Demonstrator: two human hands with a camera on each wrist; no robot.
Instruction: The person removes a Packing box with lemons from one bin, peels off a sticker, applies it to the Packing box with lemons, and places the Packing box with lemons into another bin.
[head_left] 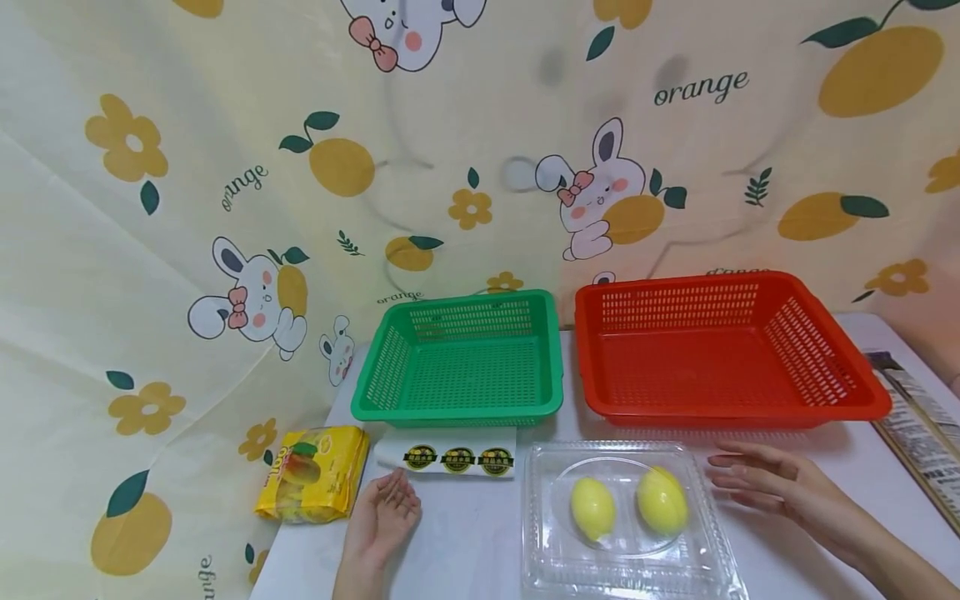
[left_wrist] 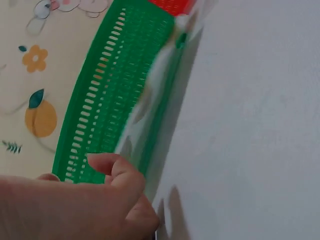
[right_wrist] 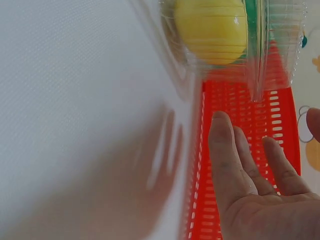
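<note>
I'm hovering my right hand (head_left: pixel 793 486), fingers straight, clear box (head_left: pixel 536 508) left, red basket (head_left: pixel 735 412) ahead; left hand (head_left: pixel 384 515) relaxing half-curled, yellow packet (head_left: pixel 330 475) left.

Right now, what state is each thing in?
Clear container: lid on.
Lemons: whole, inside it.
Green basket: upright, open-topped.
Red basket: upright, open-topped.
Label sheet: three labels on it.
Yellow packet: lying down, seal unclear.
Left hand: loosely curled, holding nothing.
Right hand: fingers extended, holding nothing.

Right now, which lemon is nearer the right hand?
The right lemon in the clear box, on the side toward the right hand; the left lemon is farther.
</note>
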